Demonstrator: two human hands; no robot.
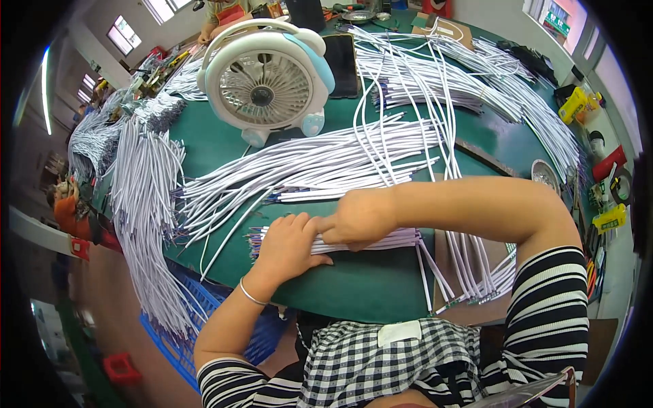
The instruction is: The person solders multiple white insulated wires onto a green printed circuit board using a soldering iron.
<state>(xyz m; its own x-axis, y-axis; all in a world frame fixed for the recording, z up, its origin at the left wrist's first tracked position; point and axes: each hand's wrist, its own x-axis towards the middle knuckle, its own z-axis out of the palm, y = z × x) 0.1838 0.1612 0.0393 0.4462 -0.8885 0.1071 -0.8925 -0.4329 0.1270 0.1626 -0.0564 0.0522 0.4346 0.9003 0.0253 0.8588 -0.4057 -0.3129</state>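
On the green tabletop near me lies a short bundle of white cables (pixel 398 241) with coloured wire ends at its left. My left hand (pixel 287 246) is closed over the left part of this bundle, thumb stretched along the near side. Pressed against its fingers, my right hand (pixel 362 216) curls down over the middle of the bundle. The right fingertips are partly hidden. Just beyond my hands stretches a larger spread of white cables (pixel 299 162). At the bundle's right, several loose cables (pixel 428 272) hang toward the table's near edge.
A white and blue desk fan (pixel 262 95) stands ahead, with a dark tablet (pixel 342 66) behind it. Long cables (pixel 146 177) drape off the left edge above a blue crate (pixel 269 333). More cable bundles (pixel 435 81) lie at the far right, near a round metal dish (pixel 544 175).
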